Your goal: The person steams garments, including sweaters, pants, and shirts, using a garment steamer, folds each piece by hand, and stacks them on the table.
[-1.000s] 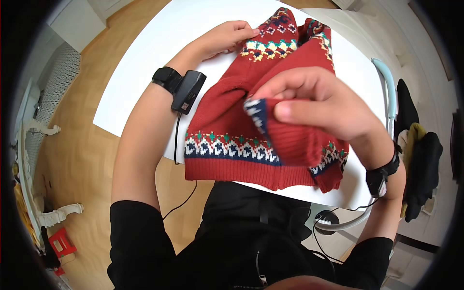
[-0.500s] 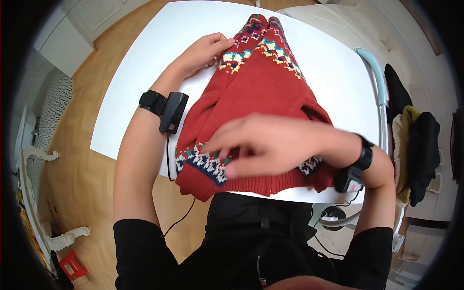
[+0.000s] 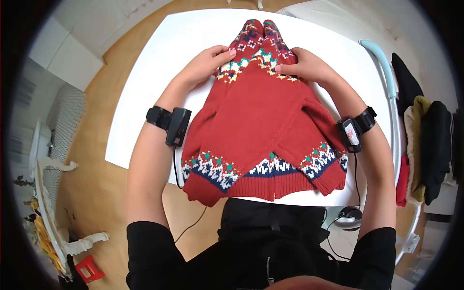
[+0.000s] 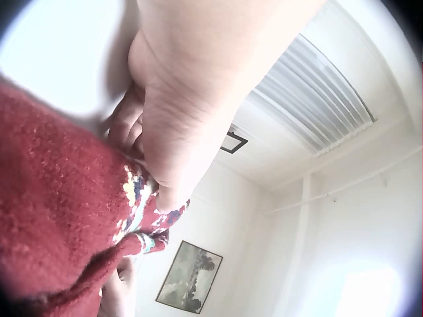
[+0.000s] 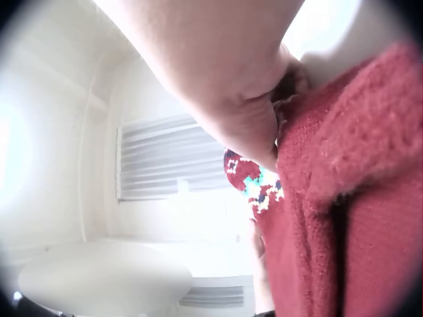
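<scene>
A red knitted sweater (image 3: 261,108) with white, navy, green and yellow patterned bands lies on a white table (image 3: 145,92). Its ribbed hem faces the person, and a panel is folded across the front. My left hand (image 3: 205,64) pinches the left edge near the far end, thumb on top and fingers tucked under. Opposite it, my right hand (image 3: 311,67) pinches the right edge the same way, its thumb on the yellow band. Both wrist views show the hands close against the red knit, with most fingertips hidden by the cloth.
Dark and olive clothes (image 3: 425,145) hang beyond the table's right side, past a pale blue curved rail (image 3: 384,60). Black cameras with cables are strapped to both wrists. A red plastic item (image 3: 90,269) lies on the wooden floor at lower left.
The right hand has laid a ribbed, patterned end of the sweater down near the hem, let go, and moved to the far right edge. The left hand keeps its place at the left edge.
</scene>
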{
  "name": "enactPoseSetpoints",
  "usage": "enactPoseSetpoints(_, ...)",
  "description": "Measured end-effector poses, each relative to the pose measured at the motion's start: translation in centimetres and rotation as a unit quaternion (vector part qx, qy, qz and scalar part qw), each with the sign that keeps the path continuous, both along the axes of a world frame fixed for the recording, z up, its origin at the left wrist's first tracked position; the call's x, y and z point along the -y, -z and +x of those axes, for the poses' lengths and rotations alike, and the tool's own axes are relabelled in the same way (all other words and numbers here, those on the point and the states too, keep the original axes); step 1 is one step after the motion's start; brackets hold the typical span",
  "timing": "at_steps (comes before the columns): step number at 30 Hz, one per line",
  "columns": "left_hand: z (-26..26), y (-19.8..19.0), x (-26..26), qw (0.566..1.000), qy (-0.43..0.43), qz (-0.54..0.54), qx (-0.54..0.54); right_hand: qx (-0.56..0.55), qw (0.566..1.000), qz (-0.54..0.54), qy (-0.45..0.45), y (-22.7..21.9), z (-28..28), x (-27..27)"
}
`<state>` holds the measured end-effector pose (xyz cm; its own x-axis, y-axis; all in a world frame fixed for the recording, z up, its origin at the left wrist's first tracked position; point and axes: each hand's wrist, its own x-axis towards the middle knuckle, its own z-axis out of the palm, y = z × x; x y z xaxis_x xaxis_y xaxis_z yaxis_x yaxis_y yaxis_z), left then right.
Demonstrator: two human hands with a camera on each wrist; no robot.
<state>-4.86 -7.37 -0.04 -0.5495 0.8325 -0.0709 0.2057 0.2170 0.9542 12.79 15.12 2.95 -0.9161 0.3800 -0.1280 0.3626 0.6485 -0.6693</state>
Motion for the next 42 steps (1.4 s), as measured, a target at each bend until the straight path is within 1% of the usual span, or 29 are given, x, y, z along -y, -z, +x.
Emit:
enactPoseSetpoints(2,-0.3,-0.2,0.1,0.994,0.041,0.039,0.098,-0.055,0.988,-0.138,-0.046,-0.4,0.5,0.2)
enactPoseSetpoints(3,0.3,-0.5,0.0,0.993,0.023,0.038,0.107,-0.104,0.988,-0.111,-0.021,1.8,0.1,-0.8)
enactPoseSetpoints(4,-0.4,-0.2,0.0,0.994,0.026,0.037,0.101,-0.142,0.972,-0.189,-0.007,2.2,0.1,-0.4)
enactPoseSetpoints(6,-0.1,-0.3,-0.8,0.993,-0.013,0.062,0.098,-0.21,0.954,-0.209,-0.037,3.2,0.2,-0.5)
enactPoseSetpoints(10,-0.4,-2.6,-2.7,0.996,0.019,-0.001,0.083,-0.222,0.944,-0.232,-0.074,3.4,0.7,-0.9)
enactPoseSetpoints(11,-0.7,-3.1,-3.4,0.996,0.022,-0.024,0.087,-0.24,0.932,-0.259,-0.083,3.7,0.6,-0.8)
enactPoseSetpoints(12,-0.8,-3.5,-4.2,0.995,0.021,-0.031,0.089,-0.24,0.93,-0.265,-0.082,3.8,0.6,-0.9)
enactPoseSetpoints(14,-0.3,-4.3,-5.6,0.995,0.065,0.028,0.064,-0.286,0.915,-0.257,-0.118,4.1,0.3,-0.9)
enactPoseSetpoints(15,-0.2,-4.6,-6.3,0.997,0.067,0.02,0.042,-0.282,0.912,-0.275,-0.112,4.3,0.3,-1.0)
enactPoseSetpoints(16,-0.1,-5.0,-7.0,0.997,0.069,0.015,0.019,-0.288,0.915,-0.258,-0.112,4.7,0.1,-1.2)
enactPoseSetpoints(18,0.2,-6.0,-7.6,0.992,0.12,0.022,-0.004,-0.302,0.908,-0.267,-0.112,4.6,0.2,-1.1)
enactPoseSetpoints(20,0.1,-6.5,-7.6,0.99,0.131,-0.017,0.04,-0.306,0.911,-0.261,-0.092,4.3,0.4,-0.9)
enactPoseSetpoints(21,0.3,-7.0,-7.4,0.988,0.121,-0.018,0.097,-0.308,0.911,-0.26,-0.087,4.3,0.4,-0.8)
enactPoseSetpoints(22,1.3,-7.9,-6.9,0.983,0.099,0.012,0.153,-0.312,0.911,-0.258,-0.082,4.3,0.5,-0.7)
enactPoseSetpoints(23,1.5,-8.5,-6.8,0.985,0.106,0.01,0.133,-0.312,0.91,-0.259,-0.082,4.5,0.3,-0.9)
enactPoseSetpoints(25,1.8,-8.7,-6.8,0.988,0.111,0.007,0.111,-0.37,0.897,-0.216,-0.112,4.6,0.0,-0.9)
enactPoseSetpoints(26,1.8,-8.6,-7.5,0.994,0.101,-0.02,0.047,-0.37,0.896,-0.219,-0.111,4.6,0.2,-0.8)
enactPoseSetpoints(27,1.7,-8.6,-8.1,0.995,0.091,-0.047,-0.018,-0.373,0.901,-0.191,-0.115,4.5,0.4,-1.0)
enactPoseSetpoints(28,1.5,-8.5,-8.4,0.995,0.089,-0.049,-0.016,-0.374,0.905,-0.164,-0.119,4.4,0.4,-1.0)
enactPoseSetpoints(29,1.2,-8.5,-8.6,0.996,0.061,-0.071,-0.008,-0.374,0.905,-0.166,-0.12,4.4,0.5,-1.0)
enactPoseSetpoints(30,0.9,-8.5,-8.9,0.995,0.034,-0.092,-0.001,-0.362,0.904,-0.199,-0.112,4.4,0.6,-1.1)
enactPoseSetpoints(31,0.9,-8.5,-9.0,0.996,0.016,-0.081,0.011,-0.351,0.901,-0.232,-0.102,4.4,0.7,-1.2)
enactPoseSetpoints(32,0.7,-8.5,-9.0,0.996,0.016,-0.082,0.01,-0.338,0.898,-0.265,-0.092,4.4,0.7,-1.4)
enactPoseSetpoints(33,0.5,-8.5,-9.0,0.998,0.036,-0.059,0.013,-0.325,0.888,-0.309,-0.098,4.4,0.7,-1.6)
enactPoseSetpoints(34,0.3,-8.5,-9.0,0.998,0.056,-0.037,0.017,-0.325,0.888,-0.309,-0.096,4.2,0.9,-1.5)
enactPoseSetpoints(36,-1.1,-8.0,-8.9,0.999,0.047,-0.018,0.011,-0.302,0.888,-0.337,-0.081,3.9,1.3,-1.3)
enactPoseSetpoints(38,-0.2,-8.5,-8.7,0.999,0.035,0.001,0.005,-0.287,0.881,-0.364,-0.09,3.8,1.8,-1.5)
enactPoseSetpoints(40,1.5,-9.6,-8.2,0.98,0.14,0.112,0.091,-0.272,0.874,-0.389,-0.104,3.8,2.5,-1.4)
enactPoseSetpoints(42,3.1,-10.4,-7.5,0.978,0.132,0.136,0.084,-0.239,0.876,-0.397,-0.136,3.4,3.2,-1.3)
